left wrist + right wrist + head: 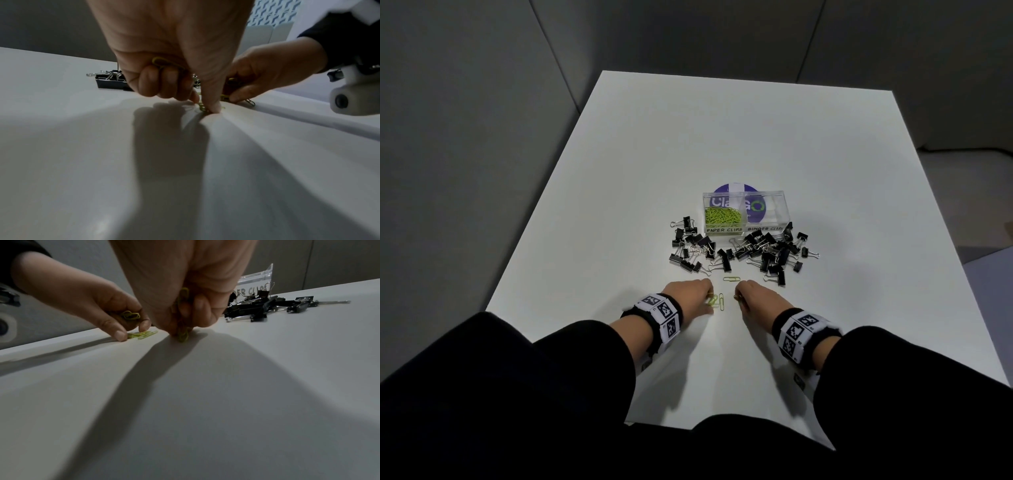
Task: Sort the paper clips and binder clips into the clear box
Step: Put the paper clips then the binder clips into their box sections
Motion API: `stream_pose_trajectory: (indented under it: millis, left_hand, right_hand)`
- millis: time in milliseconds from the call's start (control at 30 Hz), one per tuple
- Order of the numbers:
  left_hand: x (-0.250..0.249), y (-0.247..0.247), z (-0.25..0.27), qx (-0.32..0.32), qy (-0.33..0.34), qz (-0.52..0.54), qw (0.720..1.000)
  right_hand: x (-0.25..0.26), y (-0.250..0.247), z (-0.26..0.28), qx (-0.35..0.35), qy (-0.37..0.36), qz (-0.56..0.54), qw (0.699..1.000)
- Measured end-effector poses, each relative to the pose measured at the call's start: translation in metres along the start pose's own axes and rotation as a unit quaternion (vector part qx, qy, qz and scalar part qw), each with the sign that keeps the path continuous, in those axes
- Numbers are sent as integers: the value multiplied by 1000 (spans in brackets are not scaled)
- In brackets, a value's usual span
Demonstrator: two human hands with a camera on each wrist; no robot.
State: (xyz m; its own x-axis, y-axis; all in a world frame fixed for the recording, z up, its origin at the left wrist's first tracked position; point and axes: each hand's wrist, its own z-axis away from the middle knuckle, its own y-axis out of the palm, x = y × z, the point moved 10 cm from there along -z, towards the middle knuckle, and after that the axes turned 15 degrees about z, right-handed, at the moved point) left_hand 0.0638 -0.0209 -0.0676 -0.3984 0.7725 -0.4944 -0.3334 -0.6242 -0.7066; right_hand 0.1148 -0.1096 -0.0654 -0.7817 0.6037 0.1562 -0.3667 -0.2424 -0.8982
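Paper clips first: the last few green ones lie on the table right between your two hands, with one more just past your fingertips. Your left hand already has a little bunch curled into its fingers, and its thumb and forefinger are down on the loose ones on the tabletop. Your right hand is curled round several clips too, with one poking out below the fingers and touching the table.

My take: slide each flat clip toward your thumb to tip an edge up instead of trying to pinch it straight off the surface. Keep the back fingers tight on what you've got stashed or you'll drop them while grabbing new ones. Don't forget that lone one just ahead of your fingers.

Beyond both hands sit the black binder clips, spread in a wide band, and right behind them the clear box. Its paper clip side is on your left hand's side and already holds a green heap; the binder clip side looks empty. You'll be carrying over that black pile, so lift high or you may snag the wire handles.
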Motion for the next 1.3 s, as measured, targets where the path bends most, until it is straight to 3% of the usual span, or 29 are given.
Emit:
stream_pose_trajectory:
  millis: [167, 300, 400, 700, 867, 967, 1100, 1300]
  left_hand:
    - [-6, 3, -3, 9, 16, -10, 1000]
    - [-5, 6, -1, 14, 19, -7, 1000]
    - [-5, 1, -2, 1, 15, 35, 999]
    - [-11, -11, -6, -22, 11, 85, 996]
    - [-7, -14, -5, -29, -2, 49, 998]
    - [-7, -14, -4, -25, 1, 29, 999]
    - [-5, -15, -4, -10, 4, 83, 996]
    - [-3, -14, -6, 3, 0, 108, 994]
  right_hand:
    - [-12, 1, -3, 20, 38, -77, 996]
    - [-34, -16, 2, -23, 91, -202, 975]
    - [-53, -26, 7, -39, 124, -219, 967]
    - [-59, -11, 11, 22, 109, -256, 960]
    - [-52, -9, 10, 23, 84, -188, 978]
    - [-47, -11, 9, 28, 59, -92, 994]
    - [-36, -10, 7, 56, 11, 37, 998]
    - [-33, -4, 2, 108, 20, 21, 994]
